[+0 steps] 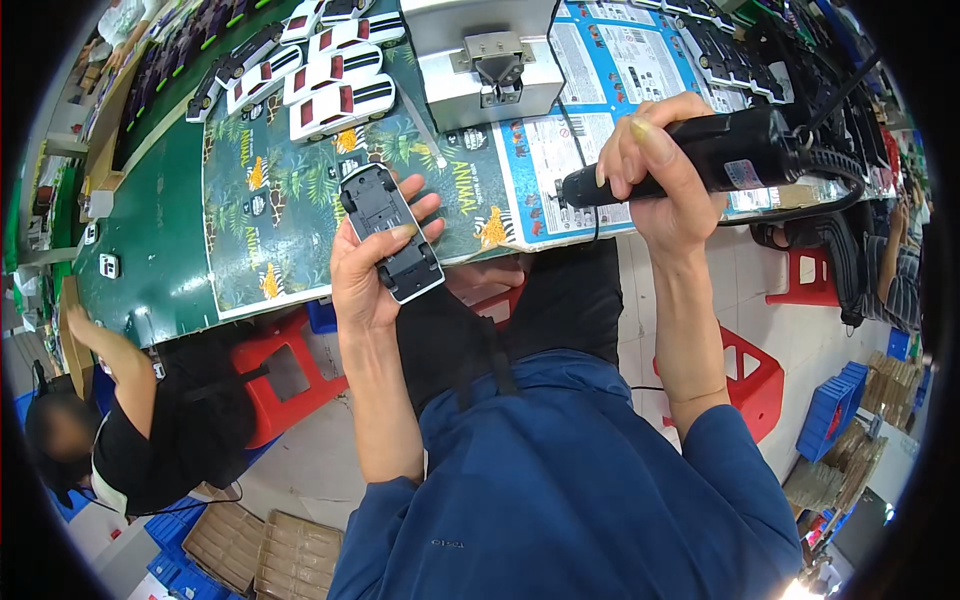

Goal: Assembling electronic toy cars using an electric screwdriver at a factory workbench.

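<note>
My left hand (360, 265) is closed around a toy car (378, 205) turned wheels up, its black underside facing me and a white body edge showing. The thumb presses across the middle of the chassis, with fingertips showing past the far side. In my right hand (672, 180) is a black electric screwdriver (740, 145), held level with its narrow end pointing left. The tool is apart from the car, over the right part of the table edge. A cable (845, 175) runs off the screwdriver's right end.
White toy cars with dark windows (340, 105) stand in a group at the far left of the green table (150, 240). A metal fixture (480, 70) stands at the back middle. More dark cars (715, 60) lie back right. A co-worker (130, 410) sits left; red stools (275, 385) stand nearby.
</note>
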A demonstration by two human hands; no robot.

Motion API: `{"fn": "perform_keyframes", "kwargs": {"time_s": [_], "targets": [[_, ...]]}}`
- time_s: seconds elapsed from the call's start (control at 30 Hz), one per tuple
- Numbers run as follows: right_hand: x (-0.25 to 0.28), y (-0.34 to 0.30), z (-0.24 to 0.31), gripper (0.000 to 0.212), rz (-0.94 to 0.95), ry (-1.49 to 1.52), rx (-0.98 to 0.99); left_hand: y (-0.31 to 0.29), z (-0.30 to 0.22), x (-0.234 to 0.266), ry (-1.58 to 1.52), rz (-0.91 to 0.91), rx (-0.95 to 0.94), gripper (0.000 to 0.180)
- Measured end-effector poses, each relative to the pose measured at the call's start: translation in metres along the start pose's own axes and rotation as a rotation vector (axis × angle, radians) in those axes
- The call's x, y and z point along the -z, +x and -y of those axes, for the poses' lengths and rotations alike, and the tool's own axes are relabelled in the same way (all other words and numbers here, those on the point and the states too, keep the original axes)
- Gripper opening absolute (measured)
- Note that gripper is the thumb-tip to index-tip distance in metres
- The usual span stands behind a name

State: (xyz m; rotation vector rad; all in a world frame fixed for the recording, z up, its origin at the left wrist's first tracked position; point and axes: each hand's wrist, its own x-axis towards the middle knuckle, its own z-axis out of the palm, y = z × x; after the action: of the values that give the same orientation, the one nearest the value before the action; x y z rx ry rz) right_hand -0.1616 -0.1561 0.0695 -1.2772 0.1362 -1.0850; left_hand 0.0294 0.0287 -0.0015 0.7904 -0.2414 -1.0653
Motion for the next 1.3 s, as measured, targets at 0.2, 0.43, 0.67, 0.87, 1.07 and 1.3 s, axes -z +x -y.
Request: {"fn": "perform_keyframes", "kwargs": {"time_s": [0.2, 0.43, 0.67, 0.87, 1.07, 1.3], "targets": [[0.0, 0.002, -0.003, 0.014, -0.028, -0.017, -0.012, -0.001, -0.001, -0.012, 0.035, -0.089, -0.002, 0.053], [-0.006, 0.007, 0.019, 0.023, 0.095, 0.244, 0.044, 0.002, 0.009, -0.015, -0.001, -0.1, 0.004, 0.053], [-0.042, -0.007, 0.024, 0.029, 0.148, 0.397, 0.04, 0.0, 0.017, -0.033, -0.07, -0.131, -0.065, 0.048], [-0.055, -0.013, 0.017, 0.026, 0.153, 0.306, 0.029, -0.003, 0.015, -0.037, -0.068, -0.195, -0.055, 0.046], [-0.059, -0.013, 0.015, 0.023, 0.17, 0.263, 0.061, -0.003, 0.012, -0.039, -0.067, -0.189, -0.052, 0.043], [-0.067, -0.014, 0.02, 0.017, 0.087, 0.316, -0.008, -0.002, 0.009, -0.043, -0.062, -0.205, -0.047, 0.042]]}}
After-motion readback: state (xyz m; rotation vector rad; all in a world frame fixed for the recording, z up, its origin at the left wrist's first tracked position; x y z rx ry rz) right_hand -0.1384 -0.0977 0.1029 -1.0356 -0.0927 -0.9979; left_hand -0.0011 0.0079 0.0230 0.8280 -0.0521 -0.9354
